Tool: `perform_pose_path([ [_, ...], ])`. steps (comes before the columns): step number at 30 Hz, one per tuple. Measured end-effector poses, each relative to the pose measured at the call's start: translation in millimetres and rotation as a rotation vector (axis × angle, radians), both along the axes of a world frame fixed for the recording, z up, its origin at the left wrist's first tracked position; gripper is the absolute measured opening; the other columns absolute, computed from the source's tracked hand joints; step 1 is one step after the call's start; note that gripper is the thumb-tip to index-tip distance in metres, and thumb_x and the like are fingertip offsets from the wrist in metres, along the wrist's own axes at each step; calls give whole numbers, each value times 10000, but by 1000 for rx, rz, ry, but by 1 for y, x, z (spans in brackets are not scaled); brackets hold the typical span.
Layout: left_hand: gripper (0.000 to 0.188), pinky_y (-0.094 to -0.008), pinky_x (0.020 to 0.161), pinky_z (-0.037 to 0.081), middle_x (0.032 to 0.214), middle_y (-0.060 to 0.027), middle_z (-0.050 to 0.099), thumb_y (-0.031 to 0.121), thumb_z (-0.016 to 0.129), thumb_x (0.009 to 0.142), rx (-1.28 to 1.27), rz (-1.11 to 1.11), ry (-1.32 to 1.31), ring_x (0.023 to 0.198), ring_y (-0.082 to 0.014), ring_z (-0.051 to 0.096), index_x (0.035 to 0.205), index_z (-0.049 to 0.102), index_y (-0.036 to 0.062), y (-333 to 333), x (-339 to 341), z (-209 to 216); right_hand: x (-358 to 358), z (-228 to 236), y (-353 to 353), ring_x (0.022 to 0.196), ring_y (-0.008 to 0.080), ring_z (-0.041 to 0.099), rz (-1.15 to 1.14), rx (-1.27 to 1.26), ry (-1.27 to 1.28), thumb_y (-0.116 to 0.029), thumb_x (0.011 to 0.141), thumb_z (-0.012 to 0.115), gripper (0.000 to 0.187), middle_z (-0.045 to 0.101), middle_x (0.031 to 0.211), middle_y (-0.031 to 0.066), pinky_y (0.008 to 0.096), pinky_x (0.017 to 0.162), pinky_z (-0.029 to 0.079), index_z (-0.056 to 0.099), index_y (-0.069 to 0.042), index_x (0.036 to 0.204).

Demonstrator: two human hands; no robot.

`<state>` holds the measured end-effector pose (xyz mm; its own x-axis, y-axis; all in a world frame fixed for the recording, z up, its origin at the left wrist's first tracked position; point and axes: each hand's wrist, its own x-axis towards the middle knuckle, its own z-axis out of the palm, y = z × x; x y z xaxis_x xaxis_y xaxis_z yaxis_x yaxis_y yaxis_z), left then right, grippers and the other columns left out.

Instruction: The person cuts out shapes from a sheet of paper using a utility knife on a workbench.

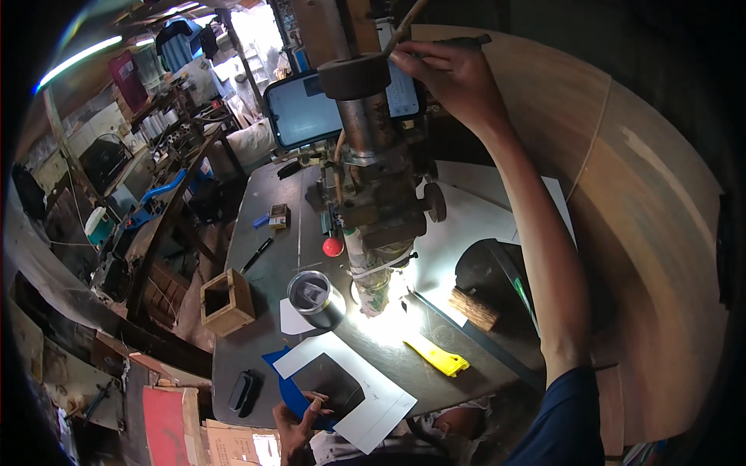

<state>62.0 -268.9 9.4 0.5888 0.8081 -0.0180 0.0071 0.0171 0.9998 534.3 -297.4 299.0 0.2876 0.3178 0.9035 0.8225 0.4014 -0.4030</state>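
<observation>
My left hand (295,429) is at the table's near edge, fingers curled at the border of a blue sheet (291,394). On that sheet lies a white paper frame (381,404) with a large angular cutout, dark inside. My right hand (458,78) is raised at the upper middle, beside the dark round collar (353,76) of a metal machine column. A slim dark pen-like tool (470,41) sticks out from its pinched fingers. Behind the column is a tablet-like screen (303,113), close to those fingers.
A steel tumbler (316,300), wooden box (227,301), black pen (257,255) and dark case (245,392) stand or lie on the table. A bright lamp (377,299) hangs near a yellow cutter-like tool (437,357), wood block (472,309) and dark ruler-like strip (474,335). A curved wooden panel (645,233) borders the right.
</observation>
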Motion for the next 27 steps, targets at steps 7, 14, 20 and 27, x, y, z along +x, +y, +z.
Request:
perform_pose_path([
  [7, 225, -374, 725, 642, 960, -215, 728, 131, 764, 945, -10, 6, -15, 783, -246, 741, 973, 711, -86, -1, 0, 2, -8, 10, -4, 859, 140, 755, 3, -45, 36, -462, 889, 805, 456, 794, 905, 119, 280, 733, 572, 802, -53, 1089],
  [14, 234, -378, 730, 641, 967, -220, 724, 128, 776, 936, -22, 1, -43, 812, -253, 735, 981, 714, -92, 0, 0, 1, -4, 13, 0, 976, 137, 728, -94, -129, 14, -243, 946, 752, 313, 779, 1019, 78, 263, 861, 557, 749, -39, 1184],
  [20, 199, -371, 744, 641, 987, -202, 723, 90, 766, 939, -56, -25, -60, 848, -235, 720, 987, 715, -96, 2, -4, 0, -16, 20, 9, 1174, 255, 680, -438, -24, -160, -103, 773, 810, 576, 711, 1258, 152, 398, 1002, 533, 618, -91, 1316],
  [27, 204, -367, 767, 634, 1010, -189, 719, 93, 756, 951, -34, -73, -121, 867, -218, 714, 1007, 710, -98, 5, -13, -6, -9, 16, 29, 1165, 221, 666, -368, 6, -162, -145, 787, 839, 617, 713, 1231, 133, 342, 1006, 523, 583, -77, 1344],
])
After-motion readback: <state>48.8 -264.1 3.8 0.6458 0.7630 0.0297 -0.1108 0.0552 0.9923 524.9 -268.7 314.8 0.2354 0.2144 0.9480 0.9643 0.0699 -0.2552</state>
